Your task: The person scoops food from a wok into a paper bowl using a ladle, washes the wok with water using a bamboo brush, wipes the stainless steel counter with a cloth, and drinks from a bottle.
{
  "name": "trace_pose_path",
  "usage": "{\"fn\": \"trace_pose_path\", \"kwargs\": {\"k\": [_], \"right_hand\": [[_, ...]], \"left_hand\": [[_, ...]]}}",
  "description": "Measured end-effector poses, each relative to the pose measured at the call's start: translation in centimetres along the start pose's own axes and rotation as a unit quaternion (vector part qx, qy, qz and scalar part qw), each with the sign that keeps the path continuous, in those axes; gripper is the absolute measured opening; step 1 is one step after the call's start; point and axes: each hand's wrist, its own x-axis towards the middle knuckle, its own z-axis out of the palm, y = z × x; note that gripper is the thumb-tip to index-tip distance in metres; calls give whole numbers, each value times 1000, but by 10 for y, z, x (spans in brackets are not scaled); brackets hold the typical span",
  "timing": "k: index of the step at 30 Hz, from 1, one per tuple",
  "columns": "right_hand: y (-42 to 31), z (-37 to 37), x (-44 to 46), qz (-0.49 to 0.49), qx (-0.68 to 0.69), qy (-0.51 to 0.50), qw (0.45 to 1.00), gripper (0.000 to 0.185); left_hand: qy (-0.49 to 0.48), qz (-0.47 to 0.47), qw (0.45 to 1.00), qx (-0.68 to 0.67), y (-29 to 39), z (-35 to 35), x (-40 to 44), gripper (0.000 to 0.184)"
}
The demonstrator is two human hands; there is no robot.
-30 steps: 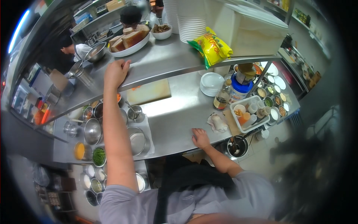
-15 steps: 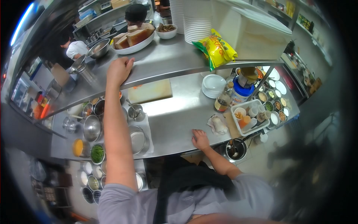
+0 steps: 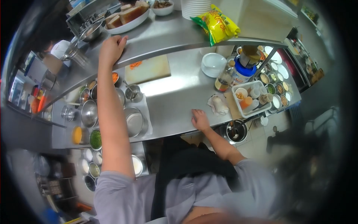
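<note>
My left hand (image 3: 113, 50) rests on the raised steel shelf (image 3: 156, 35), its fingers curled in and the thumb along the side; no object shows in it. Just beyond it is a white oval dish (image 3: 128, 22) holding thick browned slabs, perhaps bread or meat. My right hand (image 3: 200, 120) lies flat on the steel counter (image 3: 171, 112) near the front edge, fingers extended and holding nothing. A crumpled white cloth (image 3: 218, 105) is just to its right. Beneath the shelf is a cutting board (image 3: 153, 71) with orange shreds (image 3: 135, 65) at its left end.
Metal bowls (image 3: 89, 113) and tubs crowd the left counter. On the right are stacked white plates (image 3: 213, 64), a dark sauce bottle (image 3: 224, 78), a blue-lidded jar (image 3: 241, 72) and a bin of squeeze bottles (image 3: 250, 112). A yellow packet (image 3: 217, 25) overhangs the shelf edge.
The head view has tilted down, so the shelf and counter sit higher in frame. More of the orange shreds on the board shows. Both hands keep their places.
</note>
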Motion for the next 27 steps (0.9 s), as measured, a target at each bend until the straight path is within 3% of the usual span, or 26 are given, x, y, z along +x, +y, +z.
{"fn": "trace_pose_path", "kwargs": {"k": [6,14,17,20,25,27], "right_hand": [[1,1,1,4,-1,-8,1000,47],[-3,0,3,-3,-16,-3,1000,46],[-3,0,5,-1,-21,-1,1000,46],[-3,-2,4,0,-19,-3,1000,46],[-2,1,3,11,3,10,1000,46],[0,0,5,4,24,20,1000,44]], "left_hand": [[-4,-20,1000,-2,1,0,-1,46],[27,25,999,8,-8,7,-1,48],[-24,-23,998,46,11,-7,0,50],[-26,-116,993,19,40,-16,-6,30],[-8,-63,998,4,23,-8,-5,32],[-29,-59,997,42,6,-2,1,51]]}}
